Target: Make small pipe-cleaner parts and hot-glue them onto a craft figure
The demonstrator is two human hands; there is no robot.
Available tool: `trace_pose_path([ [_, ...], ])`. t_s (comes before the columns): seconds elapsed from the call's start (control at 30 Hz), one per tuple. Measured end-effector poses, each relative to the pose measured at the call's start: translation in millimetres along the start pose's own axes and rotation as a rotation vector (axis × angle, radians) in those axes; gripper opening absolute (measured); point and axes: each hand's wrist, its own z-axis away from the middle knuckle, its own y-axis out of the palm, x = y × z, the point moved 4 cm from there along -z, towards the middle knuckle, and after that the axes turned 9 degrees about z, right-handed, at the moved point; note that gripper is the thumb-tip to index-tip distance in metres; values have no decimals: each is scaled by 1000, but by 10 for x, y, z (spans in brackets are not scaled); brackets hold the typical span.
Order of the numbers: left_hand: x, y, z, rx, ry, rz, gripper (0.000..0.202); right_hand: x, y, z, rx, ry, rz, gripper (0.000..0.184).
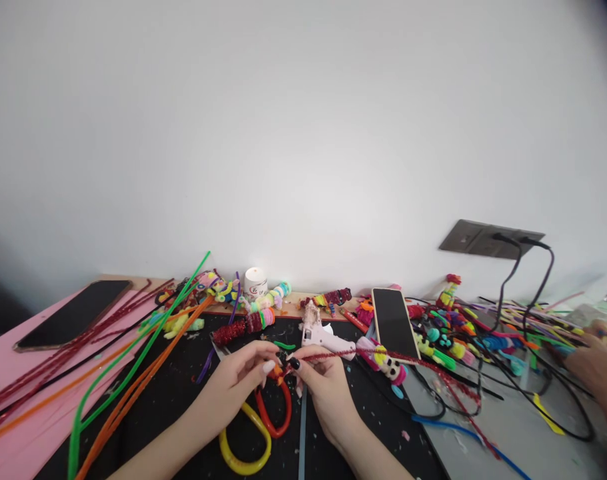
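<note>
My left hand [236, 383] and my right hand [323, 387] meet over a black mat [173, 400], both pinched on a small black and orange pipe-cleaner piece [282, 369]. A glittery red pipe cleaner [383, 357] runs from the pinch of my right hand out to the right. Under my hands lie scissors with one red and one yellow handle loop [263, 427]. A white glue gun [323, 333] lies just beyond my fingers.
Long green, orange and red pipe cleaners [133, 373] fan out on the left over a pink sheet, next to a dark phone [73, 313]. Another phone [394, 322] lies at centre right among small coloured figures and cables. Another person's hand [593, 367] works at the right edge.
</note>
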Motion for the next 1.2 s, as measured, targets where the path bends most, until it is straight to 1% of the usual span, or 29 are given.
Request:
trace_pose_path([
  [0.1,-86,15,19,14,-4,-103,27,10,-6,4,-5,-5,-54,9],
  [0.27,-164,92,53,131,78,-294,35,24,35,23,29,54,-132,11],
  [0.33,-165,101,63,145,108,-364,35,22,55,32,55,73,-124,12],
  [0.5,-176,107,77,172,166,-425,32,8,71,42,108,76,-47,10],
  [0.67,-138,124,83,204,171,-494,32,-3,58,40,94,69,43,11],
  [0.93,-13,133,55,208,164,-677,34,55,58,29,67,-8,162,14],
  [1.0,12,126,36,185,154,-721,34,68,60,42,59,-30,216,14],
  [1.07,42,116,24,162,140,-761,34,75,51,71,36,-65,328,9],
  [1.1,56,110,22,147,135,-780,34,80,43,91,19,-96,400,7],
  [1.2,88,84,23,92,118,-825,34,108,21,154,-27,-218,599,8],
])
